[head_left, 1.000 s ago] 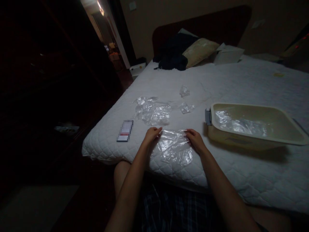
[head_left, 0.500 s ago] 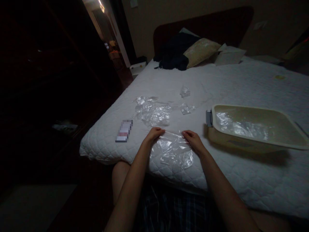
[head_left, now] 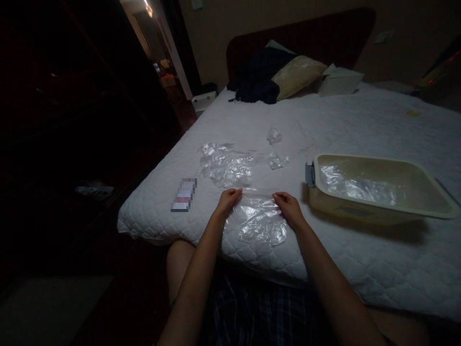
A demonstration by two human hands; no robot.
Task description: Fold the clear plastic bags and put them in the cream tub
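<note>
A clear plastic bag [head_left: 260, 218] lies flat on the white quilted bed [head_left: 360, 125] close to its near edge. My left hand [head_left: 227, 200] pinches the bag's upper left corner with curled fingers. My right hand [head_left: 287, 208] pinches the upper right corner the same way. The top edge of the bag is stretched between both hands. Farther back sits a heap of crumpled clear plastic bags [head_left: 225, 166], with two small loose clear plastic pieces [head_left: 276, 159] behind and to its right.
A beige plastic tub [head_left: 382, 192] with clear plastic inside stands on the bed at the right. A small flat card-like item [head_left: 183, 194] lies at the left. Pillows [head_left: 297, 76] and dark clothing [head_left: 257, 79] rest by the headboard. The floor on the left is dark.
Both hands keep hold of the bag's top corners; they shifted slightly and the top edge looks pulled a little tauter. Nothing else on the bed has moved.
</note>
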